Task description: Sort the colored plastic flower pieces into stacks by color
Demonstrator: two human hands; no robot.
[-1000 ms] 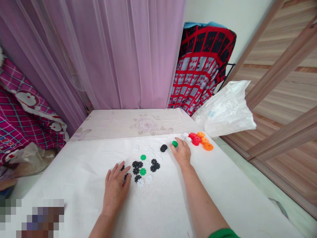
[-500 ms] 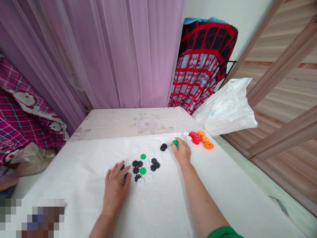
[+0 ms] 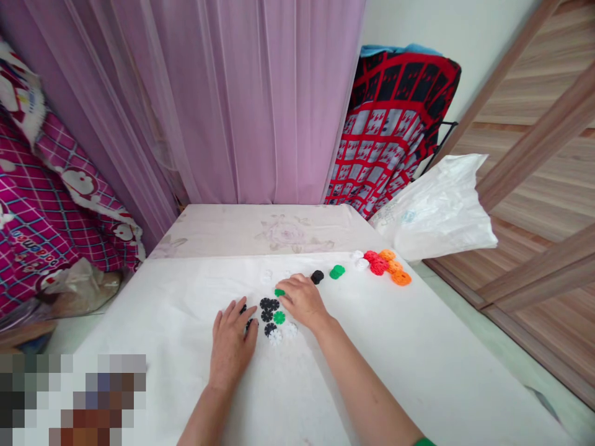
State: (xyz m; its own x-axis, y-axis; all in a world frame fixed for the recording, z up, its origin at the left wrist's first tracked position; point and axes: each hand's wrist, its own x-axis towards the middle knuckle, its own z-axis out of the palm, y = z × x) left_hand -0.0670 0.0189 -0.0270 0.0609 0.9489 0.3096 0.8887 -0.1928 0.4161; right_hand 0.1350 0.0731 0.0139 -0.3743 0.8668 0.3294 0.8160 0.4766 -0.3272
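Observation:
Fingers spread, my left hand [image 3: 232, 347] rests on the white cloth, partly covering black snowflake discs [image 3: 250, 323]. Farther right, my right hand [image 3: 304, 302] has its thumb and fingers at a green snowflake disc [image 3: 279, 292] lying on the cloth. Between the hands lie several black discs [image 3: 266, 315], another green disc [image 3: 279, 318] and a white disc [image 3: 276, 337]. The right hand hides some of the discs beneath it. Beyond it sit a small black pile [image 3: 317, 277] and a green pile [image 3: 337, 272].
Red discs [image 3: 375, 262], orange discs [image 3: 400, 278] and white discs [image 3: 361, 264] are grouped at the table's right edge. A white plastic bag [image 3: 439, 210] stands beyond that edge. A purple curtain [image 3: 260, 99] hangs behind the white-covered table [image 3: 153, 322].
My right hand has let go of the green pieces at the right and moved left to a green disc among the scattered ones. My left hand stays over the black discs. The view has shifted slightly.

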